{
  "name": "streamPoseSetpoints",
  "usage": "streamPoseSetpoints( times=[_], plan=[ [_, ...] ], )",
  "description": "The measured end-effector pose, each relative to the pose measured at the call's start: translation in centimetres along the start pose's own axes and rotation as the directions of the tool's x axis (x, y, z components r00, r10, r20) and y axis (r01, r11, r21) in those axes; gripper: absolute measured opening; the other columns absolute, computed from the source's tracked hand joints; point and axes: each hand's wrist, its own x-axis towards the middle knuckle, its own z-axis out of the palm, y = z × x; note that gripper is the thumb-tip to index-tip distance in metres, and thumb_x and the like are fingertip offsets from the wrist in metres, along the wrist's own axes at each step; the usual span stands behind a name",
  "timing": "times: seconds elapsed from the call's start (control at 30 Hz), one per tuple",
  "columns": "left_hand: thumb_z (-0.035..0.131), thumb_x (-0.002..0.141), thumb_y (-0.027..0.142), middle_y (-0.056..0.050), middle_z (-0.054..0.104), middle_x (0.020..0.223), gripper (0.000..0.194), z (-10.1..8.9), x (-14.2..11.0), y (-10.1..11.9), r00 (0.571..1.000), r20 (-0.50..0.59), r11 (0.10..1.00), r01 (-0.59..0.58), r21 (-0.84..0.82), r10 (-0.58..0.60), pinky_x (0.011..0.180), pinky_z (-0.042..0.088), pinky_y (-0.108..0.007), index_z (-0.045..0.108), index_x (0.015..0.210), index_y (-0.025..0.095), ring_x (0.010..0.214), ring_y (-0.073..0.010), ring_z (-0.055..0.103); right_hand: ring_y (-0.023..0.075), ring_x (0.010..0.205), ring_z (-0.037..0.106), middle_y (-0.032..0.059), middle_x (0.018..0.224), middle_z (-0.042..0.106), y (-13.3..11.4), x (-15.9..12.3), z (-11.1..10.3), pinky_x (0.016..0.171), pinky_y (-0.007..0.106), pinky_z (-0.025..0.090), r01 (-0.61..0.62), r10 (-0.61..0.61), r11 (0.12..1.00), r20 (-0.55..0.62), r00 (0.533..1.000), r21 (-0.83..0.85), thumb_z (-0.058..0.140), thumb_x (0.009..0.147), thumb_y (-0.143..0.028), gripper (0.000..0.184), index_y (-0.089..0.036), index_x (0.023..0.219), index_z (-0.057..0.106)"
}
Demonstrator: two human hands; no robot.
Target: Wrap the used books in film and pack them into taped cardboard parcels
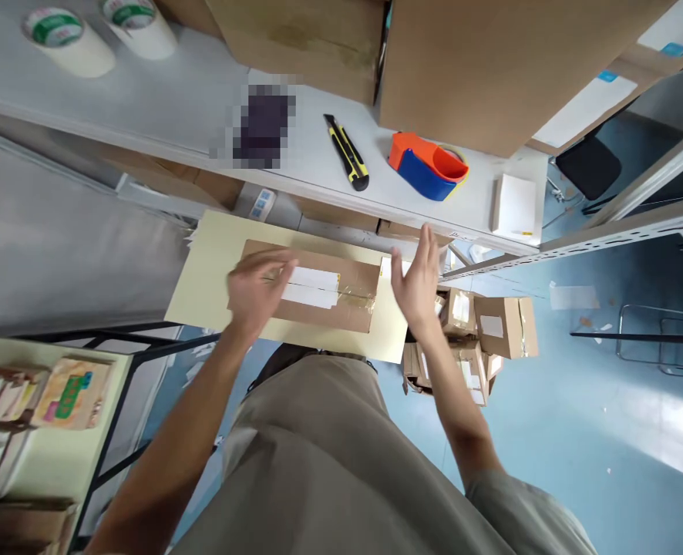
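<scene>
A long cardboard box (353, 312) lies flat on a pale yellow board (208, 285) in front of my body. Clear tape runs along its middle seam, over a white label (312, 287). My left hand (257, 289) is over the box's left end, slightly blurred. Its fingers are loosely bent, with a gap to the thumb and nothing visible held; whether it touches the cardboard I cannot tell. Beyond the box's right end, my right hand (416, 285) is raised open and empty, its fingers stretched and thumb apart. A white paper (393, 268) shows beside it.
On the grey shelf (203, 142) lie a yellow-black box cutter (347, 153), an orange-blue tape dispenser (428, 166), a paper stack (515, 204) and two tape rolls (69, 42). Large cartons (492, 69) stand behind. Taped boxes (503, 327) are piled on the floor at right.
</scene>
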Motion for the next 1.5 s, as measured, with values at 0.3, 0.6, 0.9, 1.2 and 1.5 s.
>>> streamPoseSetpoints(
  times=[0.3, 0.6, 0.9, 1.2, 1.5],
  plan=[
    [0.071, 0.098, 0.066, -0.016, 0.085, 0.122, 0.052, -3.6, -2.4, -8.3, 0.885, 0.084, 0.839, 0.401, 0.368, -0.459, 0.103, 0.062, -0.05, 0.074, 0.125, 0.021, 0.12, -0.0408, 0.08, 0.0468, 0.162, 0.057, 0.0344, 0.177, 0.049, -4.7, -12.7, 7.4, 0.127, 0.061, 0.052, -0.482, 0.436, 0.867, 0.278, 0.856, 0.127, 0.043, 0.109, -0.085, 0.111, 0.0, 0.179, 0.032],
    [0.064, 0.097, 0.074, -0.017, 0.087, 0.101, 0.054, -4.0, 0.5, -10.1, 0.896, 0.264, 0.875, 0.223, 0.431, -0.358, 0.085, 0.055, -0.041, 0.082, 0.1, 0.023, 0.105, -0.043, 0.081, 0.0341, 0.086, 0.078, 0.0203, 0.101, 0.086, -4.5, -11.0, 7.4, 0.085, 0.042, 0.06, -0.566, 0.552, 0.821, 0.14, 0.822, 0.081, 0.053, 0.108, -0.076, 0.094, -0.002, 0.165, 0.061],
    [0.063, 0.102, 0.059, -0.012, 0.087, 0.107, 0.041, -4.6, -1.3, -12.6, 0.912, 0.311, 0.963, 0.246, 0.106, -0.267, 0.082, 0.052, -0.034, 0.083, 0.097, 0.024, 0.1, -0.0309, 0.08, 0.0323, 0.106, 0.077, 0.0223, 0.124, 0.086, -5.0, -13.3, 8.6, 0.092, 0.039, 0.062, -0.573, 0.602, 0.763, -0.005, 0.799, 0.299, 0.054, 0.102, -0.081, 0.1, 0.0, 0.159, 0.068],
    [0.071, 0.104, 0.042, -0.012, 0.082, 0.134, 0.028, -7.1, -1.0, -13.2, 0.965, 0.243, 0.983, 0.136, -0.126, -0.102, 0.104, 0.06, -0.033, 0.081, 0.119, 0.021, 0.109, -0.026, 0.081, 0.0447, 0.133, 0.077, 0.0239, 0.142, 0.082, -5.8, -13.2, 6.4, 0.107, 0.057, 0.067, -0.528, 0.574, 0.762, -0.013, 0.818, 0.375, 0.075, 0.09, -0.08, 0.086, -0.012, 0.141, 0.084],
    [0.074, 0.102, 0.038, -0.008, 0.084, 0.14, 0.035, -8.1, -2.4, -18.6, 0.939, 0.301, 0.975, 0.201, -0.09, -0.165, 0.104, 0.061, -0.034, 0.083, 0.133, 0.027, 0.115, -0.0284, 0.084, 0.035, 0.116, 0.08, 0.0255, 0.142, 0.081, -7.7, -17.0, 10.7, 0.095, 0.048, 0.07, -0.555, 0.613, 0.732, -0.025, 0.79, 0.395, 0.073, 0.089, -0.068, 0.071, -0.012, 0.129, 0.088]
  ],
)
